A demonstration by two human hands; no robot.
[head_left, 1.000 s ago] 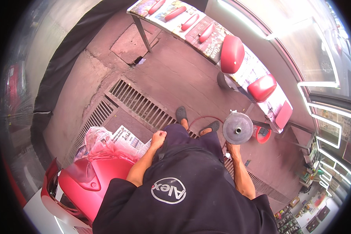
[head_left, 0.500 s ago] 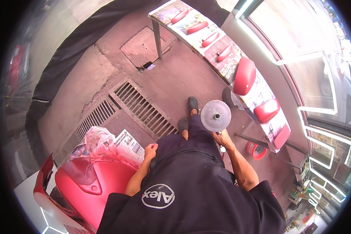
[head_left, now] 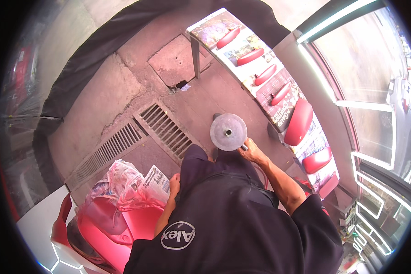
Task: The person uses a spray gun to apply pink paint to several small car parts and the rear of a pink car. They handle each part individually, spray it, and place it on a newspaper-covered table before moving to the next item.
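My right hand point(head_left: 252, 153) is wrapped round the handle of a spray gun, held in front of my thighs. Its round grey paint cup point(head_left: 228, 141) faces up, with a small dark-ringed fitting in the middle of the lid. The cup hides most of the gun. My left hand point(head_left: 174, 183) hangs beside my left thigh, fingers curled and partly hidden, with nothing seen in it. Nearest to it are a printed newspaper sheet point(head_left: 156, 183) and crumpled clear plastic point(head_left: 118, 176) over a glossy pink-red vehicle panel point(head_left: 144, 223).
A long paper-covered bench point(head_left: 242, 73) at the right carries several small red parts point(head_left: 250, 56) and larger red covers point(head_left: 299, 123). Floor drain grates point(head_left: 165, 128) lie ahead. A hose point(head_left: 262, 176) shows beside my right forearm. Dark sheeting point(head_left: 73, 73) edges the left.
The spray gun and my right hand have shifted left in the picture, nearer the middle. The view has turned, so the bench appears lower and farther right. My left hand sits slightly lower.
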